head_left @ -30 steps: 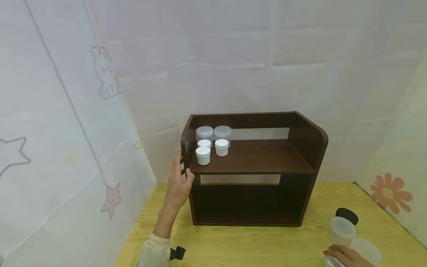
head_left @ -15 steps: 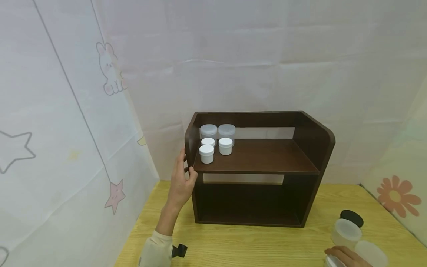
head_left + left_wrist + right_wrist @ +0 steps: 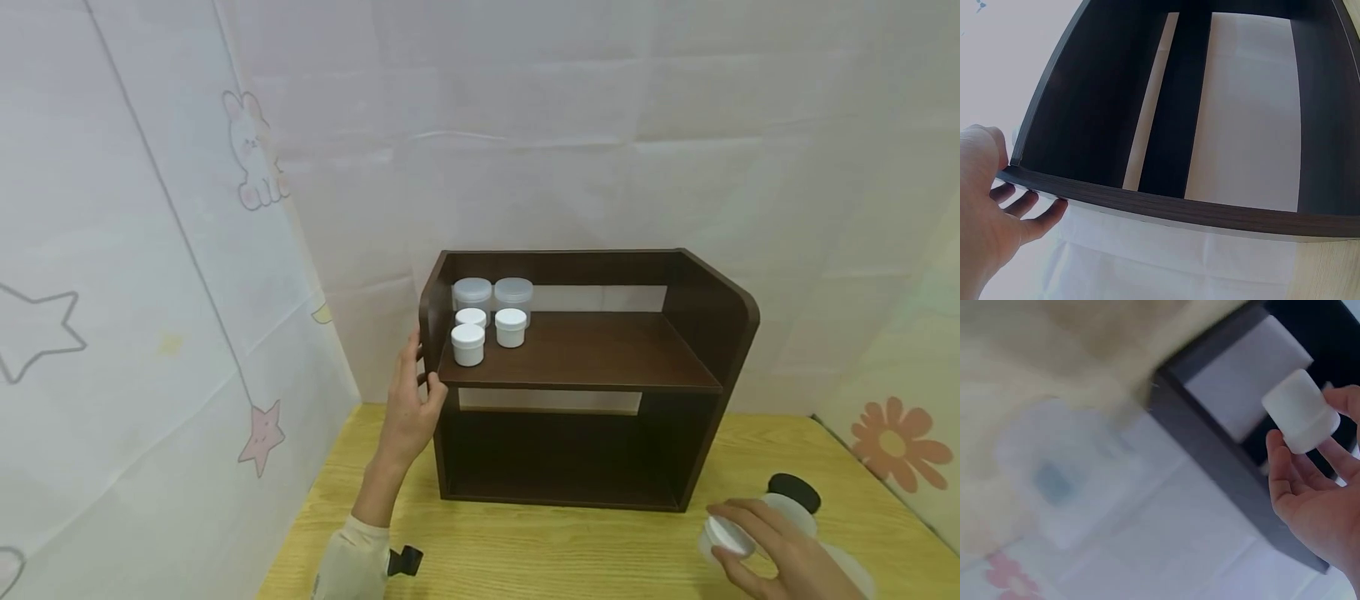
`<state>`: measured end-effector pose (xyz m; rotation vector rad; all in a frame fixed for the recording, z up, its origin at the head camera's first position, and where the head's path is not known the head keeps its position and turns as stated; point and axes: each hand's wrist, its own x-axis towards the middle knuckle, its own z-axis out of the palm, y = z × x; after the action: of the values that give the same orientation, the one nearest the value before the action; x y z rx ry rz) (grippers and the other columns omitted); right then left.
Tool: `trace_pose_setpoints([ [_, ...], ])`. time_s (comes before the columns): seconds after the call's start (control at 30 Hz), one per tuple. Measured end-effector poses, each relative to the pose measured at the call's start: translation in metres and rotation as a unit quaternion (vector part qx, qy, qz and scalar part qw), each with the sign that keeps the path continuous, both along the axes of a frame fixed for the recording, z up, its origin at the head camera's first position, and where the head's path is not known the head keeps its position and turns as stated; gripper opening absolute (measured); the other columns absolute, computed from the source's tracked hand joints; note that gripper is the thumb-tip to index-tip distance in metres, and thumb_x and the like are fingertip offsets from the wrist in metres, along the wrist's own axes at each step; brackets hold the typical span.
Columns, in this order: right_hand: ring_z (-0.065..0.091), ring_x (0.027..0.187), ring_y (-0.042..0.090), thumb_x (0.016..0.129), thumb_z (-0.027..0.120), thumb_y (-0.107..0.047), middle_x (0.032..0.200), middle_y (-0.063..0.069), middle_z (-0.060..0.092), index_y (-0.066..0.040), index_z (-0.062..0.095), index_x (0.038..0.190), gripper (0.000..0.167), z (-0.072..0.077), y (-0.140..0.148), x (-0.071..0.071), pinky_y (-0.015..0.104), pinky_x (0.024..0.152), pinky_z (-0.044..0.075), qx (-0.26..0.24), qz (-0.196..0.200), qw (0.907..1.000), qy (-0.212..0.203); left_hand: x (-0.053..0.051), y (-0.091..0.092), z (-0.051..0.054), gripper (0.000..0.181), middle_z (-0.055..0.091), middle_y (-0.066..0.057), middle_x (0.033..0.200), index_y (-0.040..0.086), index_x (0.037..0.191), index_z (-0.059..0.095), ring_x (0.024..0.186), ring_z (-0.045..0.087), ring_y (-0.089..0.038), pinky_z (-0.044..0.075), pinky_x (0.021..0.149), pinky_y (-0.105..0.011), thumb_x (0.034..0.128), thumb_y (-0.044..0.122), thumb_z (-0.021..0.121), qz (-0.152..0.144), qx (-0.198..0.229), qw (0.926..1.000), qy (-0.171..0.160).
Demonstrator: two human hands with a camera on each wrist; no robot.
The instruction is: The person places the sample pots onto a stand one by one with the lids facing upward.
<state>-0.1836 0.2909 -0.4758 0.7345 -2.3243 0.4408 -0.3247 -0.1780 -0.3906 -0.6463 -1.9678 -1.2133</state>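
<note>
A small white jar [image 3: 726,537] is in the air over the front right of a yellow wood-grain bench [image 3: 585,550], tilted to one side. The person's right hand [image 3: 791,557] has it in a pinching grip, with the thumb on one side and the fingers on the other; the right wrist view shows the same hold.

Just behind that hand are two frosted tubs, one [image 3: 793,514] farther back and one [image 3: 853,572] nearer, both partly hidden by it. A flat black round object [image 3: 795,492] lies beyond them.

Toward the middle stands a dark brown two-tier shelf unit [image 3: 600,346]. The left hand [image 3: 411,417] grasps its left side panel, thumb at the front edge, fingers along the outer face.

On the upper tier, grouped at the left, three white pots [image 3: 468,345] stand upright in front of two taller frosted jars [image 3: 514,293].

Behind everything hangs a pale sheet [image 3: 540,150]; the left side shows a rabbit [image 3: 253,158] and a pink star [image 3: 262,437], the right a coral flower [image 3: 896,446].
</note>
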Motion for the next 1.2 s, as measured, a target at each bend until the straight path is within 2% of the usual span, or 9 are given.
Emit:
trace_pose_setpoints([
  [0.1, 0.062, 0.09, 0.009, 0.058, 0.096, -0.013, 0.113, -0.007, 0.063, -0.02, 0.072, 0.121, 0.068, 0.026, -0.017, -0.001, 0.01, 0.07, 0.046, 0.001, 0.025, 0.9992, 0.033, 0.0, 0.0, 0.001, 0.077, 0.033, -0.003, 0.16, 0.021, 0.164, 0.019, 0.137, 0.041, -0.029, 0.051, 0.093, -0.054, 0.0971, 0.003, 0.051, -0.001, 0.0, 1.0, 0.001],
  [0.33, 0.063, 0.088, 0.012, 0.064, 0.093, -0.007, 0.12, -0.004, 0.061, -0.017, 0.071, 0.123, 0.064, 0.085, -0.059, 0.003, 0.009, 0.07, 0.048, -0.024, 0.023, 0.9993, 0.019, 0.0, -0.003, 0.001, 0.077, 0.035, -0.005, 0.158, 0.019, 0.164, 0.019, 0.137, 0.041, -0.029, 0.046, 0.098, -0.058, 0.0962, 0.004, 0.051, 0.007, -0.004, 0.9999, 0.011],
  [0.47, 0.062, 0.094, 0.009, 0.069, 0.089, -0.003, 0.126, -0.002, 0.06, -0.017, 0.069, 0.128, 0.064, 0.115, -0.078, -0.002, 0.012, 0.075, 0.049, -0.031, 0.069, 0.997, 0.013, 0.0, -0.004, 0.001, 0.076, 0.035, -0.004, 0.159, 0.019, 0.164, 0.02, 0.136, 0.042, -0.028, 0.049, 0.096, -0.055, 0.0964, 0.004, 0.052, 0.009, -0.009, 0.9998, 0.014],
  [0.57, 0.061, 0.102, 0.008, 0.073, 0.087, -0.006, 0.13, -0.003, 0.059, -0.018, 0.067, 0.131, 0.062, 0.133, -0.093, -0.007, 0.013, 0.079, 0.048, -0.028, 0.099, 0.9946, 0.014, 0.0, -0.006, 0.0, 0.077, 0.034, -0.005, 0.159, 0.019, 0.164, 0.019, 0.137, 0.041, -0.028, 0.05, 0.095, -0.053, 0.0965, 0.003, 0.052, 0.008, -0.012, 0.9998, 0.014],
  [0.8, 0.062, 0.109, 0.015, 0.095, 0.073, -0.031, 0.132, 0.003, 0.06, -0.013, 0.066, 0.135, 0.044, 0.16, -0.125, -0.032, 0.015, 0.084, 0.049, -0.026, 0.179, 0.9824, 0.047, 0.001, -0.005, -0.002, 0.078, 0.037, -0.006, 0.157, 0.019, 0.164, 0.02, 0.135, 0.043, -0.028, 0.047, 0.099, -0.054, 0.0957, 0.001, 0.053, 0.004, -0.007, 0.9998, 0.02],
  [0.93, 0.064, 0.107, 0.019, 0.103, 0.057, -0.042, 0.133, 0.009, 0.061, -0.007, 0.066, 0.134, 0.047, 0.171, -0.137, -0.05, 0.015, 0.08, 0.049, -0.024, 0.222, 0.9722, 0.069, 0.001, -0.002, -0.002, 0.078, 0.036, -0.005, 0.158, 0.02, 0.164, 0.019, 0.135, 0.043, -0.026, 0.052, 0.094, -0.049, 0.0962, 0.001, 0.052, -0.003, -0.007, 0.9999, 0.012],
  [1.03, 0.064, 0.107, 0.019, 0.103, 0.06, -0.039, 0.135, 0.01, 0.06, -0.006, 0.065, 0.135, 0.046, 0.18, -0.142, -0.062, 0.016, 0.077, 0.051, -0.018, 0.235, 0.9698, 0.064, 0.0, 0.0, -0.001, 0.079, 0.034, -0.005, 0.159, 0.022, 0.165, 0.018, 0.136, 0.043, -0.026, 0.052, 0.093, -0.046, 0.0965, 0.001, 0.052, -0.008, -0.01, 0.9999, 0.011],
  [1.1, 0.064, 0.107, 0.017, 0.098, 0.07, -0.029, 0.136, 0.009, 0.06, -0.007, 0.065, 0.135, 0.043, 0.186, -0.147, -0.071, 0.017, 0.079, 0.051, -0.012, 0.232, 0.9711, 0.054, 0.0, 0.0, -0.001, 0.079, 0.033, -0.005, 0.16, 0.021, 0.165, 0.019, 0.136, 0.043, -0.026, 0.052, 0.094, -0.046, 0.0963, 0.0, 0.052, -0.008, -0.009, 0.9998, 0.014],
  [1.2, 0.065, 0.108, 0.017, 0.089, 0.08, -0.011, 0.135, 0.006, 0.061, -0.01, 0.066, 0.135, 0.049, 0.194, -0.156, -0.086, 0.023, 0.082, 0.052, -0.009, 0.22, 0.9745, 0.042, -0.001, -0.002, 0.0, 0.076, 0.033, -0.005, 0.16, 0.016, 0.164, 0.021, 0.137, 0.043, -0.028, 0.051, 0.095, -0.05, 0.0961, 0.0, 0.052, 0.0, -0.007, 0.9997, 0.022],
])
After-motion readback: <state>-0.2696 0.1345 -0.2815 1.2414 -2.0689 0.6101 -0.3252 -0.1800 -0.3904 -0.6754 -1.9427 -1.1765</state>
